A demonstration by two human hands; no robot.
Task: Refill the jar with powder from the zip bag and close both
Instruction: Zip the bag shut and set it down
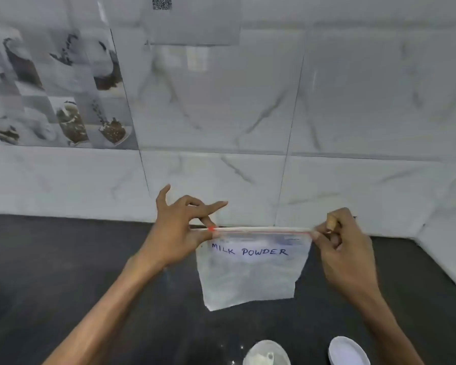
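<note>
A clear zip bag (250, 275) marked "MILK POWDER" hangs upright above the dark counter, with white powder inside. My left hand (179, 235) pinches the left end of its red zip strip between thumb and finger. My right hand (340, 246) pinches the right end, so the strip is stretched level between them. At the bottom edge of the view stands the open jar (266, 354) with powder and a small white scoop inside. Its white lid (349, 351) lies on the counter just right of it.
The black counter (63, 272) runs to a white marble-tiled wall (221, 114) close behind the bag. A little spilled powder dots the counter left of the jar. A white tiled ledge (445, 254) bounds the counter at the right.
</note>
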